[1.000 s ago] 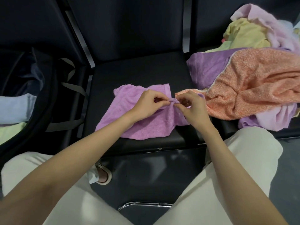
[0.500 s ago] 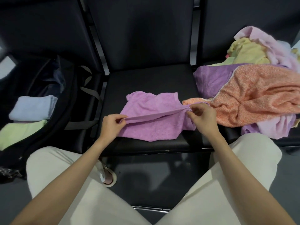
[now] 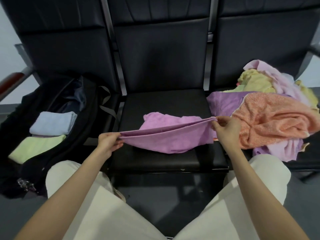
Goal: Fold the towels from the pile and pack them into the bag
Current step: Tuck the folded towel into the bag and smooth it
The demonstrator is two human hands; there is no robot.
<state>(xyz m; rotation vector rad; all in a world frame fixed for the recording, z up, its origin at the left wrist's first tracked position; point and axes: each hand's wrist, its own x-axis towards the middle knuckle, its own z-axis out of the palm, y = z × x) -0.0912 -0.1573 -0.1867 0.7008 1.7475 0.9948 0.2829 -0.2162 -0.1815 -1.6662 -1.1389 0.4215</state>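
We find no readable text, label, brand, number or sign anywhere in this view.

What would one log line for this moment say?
step: folding | left hand, right hand: pinching purple towel edge | bag: two folded towels
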